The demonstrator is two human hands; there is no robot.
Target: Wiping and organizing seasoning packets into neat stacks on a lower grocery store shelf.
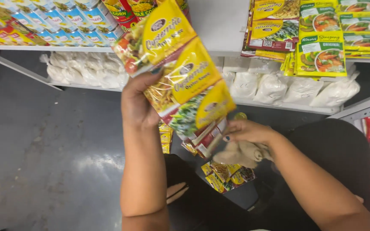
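a strip of yellow sauce sachets (180,72) is held up by the left hand (135,105), which is closed around its left edge, with the thumb on the front and the other fingers hidden behind. the strip is tilted, its top end reaching up toward the white shelf (219,25) and its low end hanging down to the right. the low end is gripped by the right hand (247,130), whose fingers are pinched on the red and white edge of the last sachets; a beige cloth (243,154) is seen just under this hand.

more small yellow sachets (225,175) are lying below the hands, near the person's dark trousers (202,201). on the far shelf, blue and white cans (65,21) are standing at the left and yellow and green soup packets (322,51) are placed at the right. on the lower shelf, white plastic bags (275,87) are lined up. the floor (43,141) is grey concrete with a light reflection.
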